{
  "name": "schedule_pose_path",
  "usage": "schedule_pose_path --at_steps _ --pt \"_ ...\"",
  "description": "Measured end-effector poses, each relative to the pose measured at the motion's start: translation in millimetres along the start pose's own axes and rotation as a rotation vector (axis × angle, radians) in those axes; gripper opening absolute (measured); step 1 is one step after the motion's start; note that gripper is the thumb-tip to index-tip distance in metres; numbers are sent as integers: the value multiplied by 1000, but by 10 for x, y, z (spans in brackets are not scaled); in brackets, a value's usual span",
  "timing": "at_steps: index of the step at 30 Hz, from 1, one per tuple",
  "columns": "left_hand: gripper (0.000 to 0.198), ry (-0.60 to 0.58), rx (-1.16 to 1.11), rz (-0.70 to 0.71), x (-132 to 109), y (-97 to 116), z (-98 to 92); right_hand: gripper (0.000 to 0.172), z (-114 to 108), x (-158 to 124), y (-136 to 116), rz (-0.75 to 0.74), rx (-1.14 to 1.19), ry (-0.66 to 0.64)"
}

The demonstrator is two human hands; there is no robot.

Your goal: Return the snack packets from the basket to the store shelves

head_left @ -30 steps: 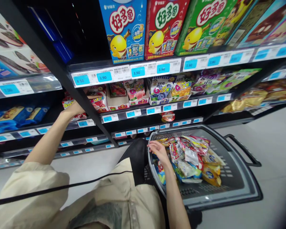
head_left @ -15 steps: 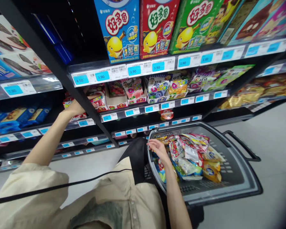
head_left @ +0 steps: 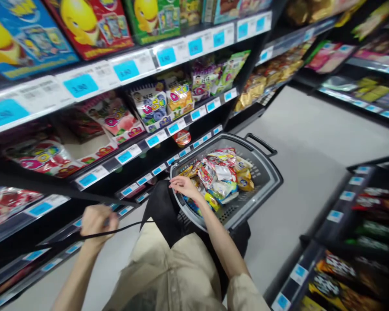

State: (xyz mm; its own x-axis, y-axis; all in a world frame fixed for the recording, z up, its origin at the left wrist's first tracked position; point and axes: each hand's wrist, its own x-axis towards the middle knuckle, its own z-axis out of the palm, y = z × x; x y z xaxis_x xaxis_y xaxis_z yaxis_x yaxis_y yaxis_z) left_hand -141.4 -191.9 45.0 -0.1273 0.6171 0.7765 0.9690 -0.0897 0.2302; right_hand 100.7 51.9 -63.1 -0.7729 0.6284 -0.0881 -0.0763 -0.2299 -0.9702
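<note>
Basket (head_left: pixel 261 175) and right hand (head_left: pixel 183 186) sit together — that hand is at the rim on the near left side, its forearm (head_left: pixel 215 231) reaching up across the basket's edge, while the left hand (head_left: pixel 99 224) hangs well apart, off to the left in front of the lower shelves (head_left: pixel 40 209). So the right is plainly the nearer of the two, and from the left hand the basket lies to the right and slightly farther forward. Its rim on the handle (head_left: pixel 262 144) side slants down to the right, away from the shelving; the true long axis is hard to settle from this angle. Snack bags (head_left: pixel 222 172) lie heaped inside, just beyond the right fingers, which are loosely bent and half spread, with nothing visibly gripped. The left fingers curl inward into a loose fist — blurred, with a black cord (head_left: pixel 129 228) crossing at the wrist — and whether they hold anything I cannot tell.
</note>
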Motion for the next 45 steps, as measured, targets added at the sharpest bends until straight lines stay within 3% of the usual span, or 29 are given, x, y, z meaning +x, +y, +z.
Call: schedule_pose_path --at_steps 2,5,8,10,12,19,25,32,35,41,45 --pt "16 -61 -167 173 100 233 564 36 -8 5 22 -19 -43 2" --pt "16 -19 -380 7 331 507 1447 34 -51 7 75 -17 -60 -22" --pt "19 -278 -464 -152 520 654 2155 33 -105 24 136 14 -44 6" --pt "19 -503 -524 -174 604 689 2473 31 -122 43 168 34 -59 71" --pt "20 -641 -565 -207 663 683 2673 31 -121 68 184 56 -74 115" --pt "25 -708 -630 -328 743 589 2902 33 -134 184 158 83 66 186" --pt "32 -772 -510 -216 741 646 2998 33 -289 209 130 117 115 193" --pt "32 -868 -330 -70 851 699 3143 15 -470 255 306 105 27 175" --pt "30 -883 -306 -43 905 715 3180 6 -517 259 324 139 -51 194" --pt "30 -863 -278 -20 923 711 3209 21 -505 343 341 169 -509 200" --pt "31 -863 -258 -15 920 711 3206 16 -374 335 271 228 -705 311"
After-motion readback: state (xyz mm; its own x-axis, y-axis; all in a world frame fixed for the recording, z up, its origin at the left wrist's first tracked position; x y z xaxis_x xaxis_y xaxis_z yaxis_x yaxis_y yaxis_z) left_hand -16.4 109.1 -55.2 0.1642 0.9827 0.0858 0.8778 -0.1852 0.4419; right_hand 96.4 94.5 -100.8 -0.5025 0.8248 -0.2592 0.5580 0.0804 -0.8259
